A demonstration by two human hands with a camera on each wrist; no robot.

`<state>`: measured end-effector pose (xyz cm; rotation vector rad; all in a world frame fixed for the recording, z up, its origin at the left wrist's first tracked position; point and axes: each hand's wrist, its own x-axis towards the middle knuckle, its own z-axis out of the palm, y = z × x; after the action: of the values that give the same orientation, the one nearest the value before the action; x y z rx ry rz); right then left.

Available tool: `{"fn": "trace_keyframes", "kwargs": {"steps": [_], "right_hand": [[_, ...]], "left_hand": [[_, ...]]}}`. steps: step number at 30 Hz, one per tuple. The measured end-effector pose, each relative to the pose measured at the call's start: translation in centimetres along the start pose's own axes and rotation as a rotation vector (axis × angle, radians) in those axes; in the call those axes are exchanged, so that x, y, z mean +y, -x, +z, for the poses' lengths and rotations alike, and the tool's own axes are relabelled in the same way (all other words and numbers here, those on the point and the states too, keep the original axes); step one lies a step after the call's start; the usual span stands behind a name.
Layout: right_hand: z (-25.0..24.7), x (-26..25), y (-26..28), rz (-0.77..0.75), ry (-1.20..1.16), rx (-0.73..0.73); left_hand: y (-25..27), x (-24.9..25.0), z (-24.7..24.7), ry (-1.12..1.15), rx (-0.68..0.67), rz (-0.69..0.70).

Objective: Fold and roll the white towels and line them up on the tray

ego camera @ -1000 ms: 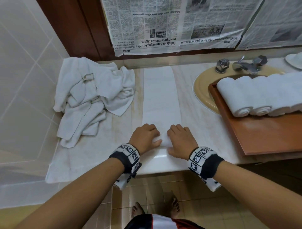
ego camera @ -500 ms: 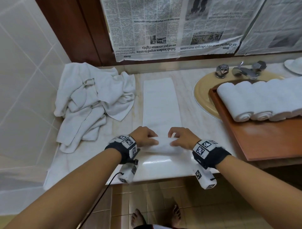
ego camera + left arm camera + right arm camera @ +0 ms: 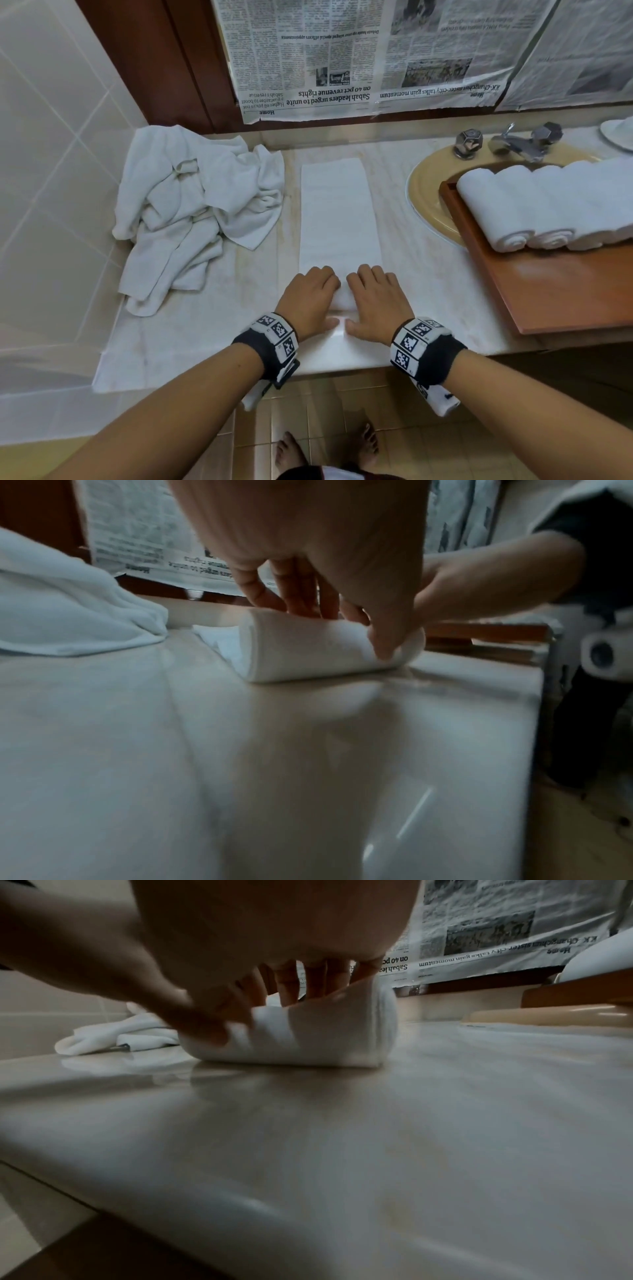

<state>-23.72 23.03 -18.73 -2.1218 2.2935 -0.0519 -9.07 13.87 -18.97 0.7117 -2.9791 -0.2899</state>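
Both hands roll the near end of a folded white towel on a marble counter.

The folded towel [image 3: 339, 219] lies as a long strip, its long axis running away from the person toward the wall; the started roll [image 3: 308, 647] lies crosswise at its near end. The left hand [image 3: 310, 301] and right hand [image 3: 375, 301] sit side by side, fingers curled over the roll, thumbs behind it. The counter [image 3: 212, 329] is pale and glossy. Crumpled towels [image 3: 191, 209] are heaped to the left; rolled towels [image 3: 534, 205] line the wooden tray [image 3: 565, 291] over the sink [image 3: 424, 192]. Newspaper [image 3: 359, 58] covers the wall; tiled floor lies below.
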Motion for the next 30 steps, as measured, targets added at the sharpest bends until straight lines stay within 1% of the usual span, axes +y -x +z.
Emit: {"fn": "trace_keyframes", "kwargs": {"steps": [3,6,7,9,12,14,15,16,17,18,19,20,22,23,24,25,26,27,30], "right_hand": [[-0.3,0.5,-0.5,0.006,0.052,-0.006],[-0.7,1.0,-1.0,-0.025,0.026,-0.039],[-1.1,1.3,-1.2,-0.035,-0.018,-0.062],[-1.9,1.8,-1.4,-0.024,-0.167,-0.167],[-3.1,2.6,-1.2,0.15,-0.53,-0.342],[-3.2,3.0,-1.2,0.256,-0.736,-0.41],[-3.0,3.0,-1.3,0.285,-0.784,-0.424],[-2.6,2.9,-1.6,0.307,-0.801,-0.42],[-2.3,2.8,-2.0,0.328,-0.773,-0.402],[-2.1,2.5,-2.3,0.342,-0.684,-0.37],[-1.9,2.1,-2.6,0.345,-0.547,-0.314],[-1.8,1.7,-2.7,0.339,-0.415,-0.237],[-1.9,0.8,-2.5,0.264,-0.238,-0.116],[-1.8,0.2,-2.1,0.203,-0.185,-0.083],[-1.6,-0.2,-1.6,0.144,-0.143,-0.052],[-1.2,-0.5,-1.1,0.109,-0.111,-0.02],[-0.8,-0.6,-0.6,0.103,-0.104,0.017],[-0.6,-0.7,-0.1,0.106,-0.11,0.024],[0.2,-0.3,0.3,0.042,-0.061,-0.08]], "left_hand": [[-0.7,-0.3,-0.2,-0.066,0.0,-0.02],[-1.3,-0.8,-0.8,-0.016,-0.013,-0.064],[-1.5,-0.9,-1.3,0.013,-0.052,-0.097],[-1.6,-1.3,-2.1,0.122,-0.125,-0.152],[-0.9,-2.5,-3.0,0.319,-0.255,-0.198],[-0.3,-3.2,-3.1,0.455,-0.36,-0.211],[-0.1,-3.4,-2.9,0.508,-0.381,-0.217],[-0.1,-3.5,-2.6,0.53,-0.369,-0.226],[-0.2,-3.5,-2.3,0.523,-0.328,-0.242],[-0.4,-3.4,-1.9,0.498,-0.254,-0.268],[-0.5,-3.3,-1.6,0.454,-0.156,-0.288],[-0.5,-3.2,-1.4,0.396,-0.044,-0.273],[-0.2,-2.4,-0.9,0.271,0.133,-0.127],[0.2,-2.0,-0.8,0.224,0.181,-0.06],[0.6,-1.6,-0.5,0.195,0.211,-0.024],[1.0,-1.3,-0.3,0.18,0.211,-0.02],[1.3,-1.1,0.0,0.166,0.201,-0.024],[1.5,-1.1,0.1,0.147,0.182,-0.026],[1.2,-1.4,0.5,0.033,0.12,0.009]]}}
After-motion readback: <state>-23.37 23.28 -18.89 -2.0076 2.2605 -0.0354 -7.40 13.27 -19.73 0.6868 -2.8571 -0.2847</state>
